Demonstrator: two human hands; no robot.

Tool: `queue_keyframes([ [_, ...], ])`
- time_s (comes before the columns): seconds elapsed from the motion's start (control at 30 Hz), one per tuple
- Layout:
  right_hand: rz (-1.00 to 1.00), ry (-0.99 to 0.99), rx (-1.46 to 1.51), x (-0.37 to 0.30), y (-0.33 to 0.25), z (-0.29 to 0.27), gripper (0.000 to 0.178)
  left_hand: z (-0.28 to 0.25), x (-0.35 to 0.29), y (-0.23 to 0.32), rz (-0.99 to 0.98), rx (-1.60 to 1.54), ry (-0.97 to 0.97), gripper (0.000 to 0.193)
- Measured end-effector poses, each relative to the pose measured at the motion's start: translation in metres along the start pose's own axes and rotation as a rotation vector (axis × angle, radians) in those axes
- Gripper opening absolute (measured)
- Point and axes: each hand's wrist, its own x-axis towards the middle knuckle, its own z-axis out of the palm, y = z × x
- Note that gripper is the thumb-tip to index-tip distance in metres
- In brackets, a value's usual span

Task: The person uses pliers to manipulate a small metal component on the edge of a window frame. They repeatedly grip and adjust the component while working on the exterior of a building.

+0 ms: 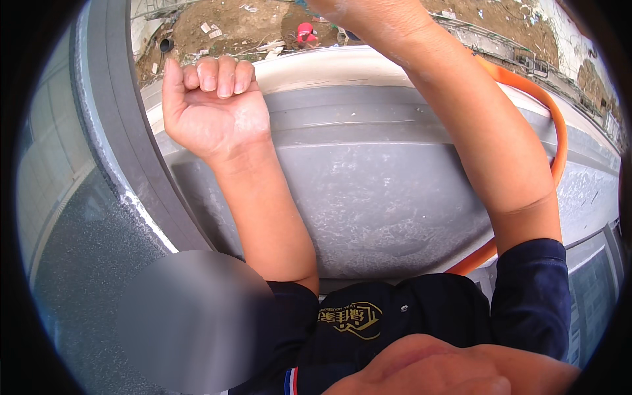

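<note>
Window frame: I see the grey frame curving down at far left.
Left hand: fingers curled together into a fist, holding nothing, above the grey sill.
Right hand: mostly out of view at the top edge; I cannot tell its grip.
Hose: orange hose on the sill, behind my right forearm.

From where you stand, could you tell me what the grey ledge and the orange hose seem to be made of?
Grey ledge: probably coated or painted metal, possibly cement; matt, speckled with whitish dust. Orange hose: likely rubber or soft plastic; smooth, and it bends in a curve.
</note>
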Motion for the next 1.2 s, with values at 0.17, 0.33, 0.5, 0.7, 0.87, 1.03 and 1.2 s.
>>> queue_keyframes([
  [0.17, 0.000, -0.006, -0.017, 0.0000, 0.0005, 0.0016, 0.025, -0.0001, -0.0008, 0.0011, 0.000, 0.002, 0.002, 0.037],
  [0.33, -0.014, 0.013, -0.047, 0.0006, 0.0035, 0.0023, 0.024, 0.0004, 0.0003, 0.0007, -0.010, -0.006, -0.011, 0.037],
  [0.5, -0.007, 0.021, -0.052, 0.0009, 0.0039, 0.0038, 0.023, 0.0002, -0.0002, 0.0010, -0.004, 0.000, -0.014, 0.037],
  [0.7, -0.015, 0.022, -0.050, 0.0004, 0.0026, 0.0028, 0.023, -0.0012, 0.0004, 0.0008, -0.011, -0.018, -0.014, 0.037],
  [0.87, -0.059, 0.050, -0.073, -0.0001, 0.0069, 0.0048, 0.023, -0.0011, 0.0000, 0.0009, -0.011, -0.012, -0.019, 0.037],
  [1.03, 0.006, 0.019, -0.103, 0.0011, 0.0019, 0.0024, 0.023, -0.0026, 0.0007, 0.0012, -0.015, -0.014, -0.028, 0.037],
  [1.2, -0.027, 0.033, -0.099, 0.0010, 0.0066, 0.0048, 0.023, -0.0017, 0.0005, 0.0010, -0.021, -0.009, -0.029, 0.038],
])
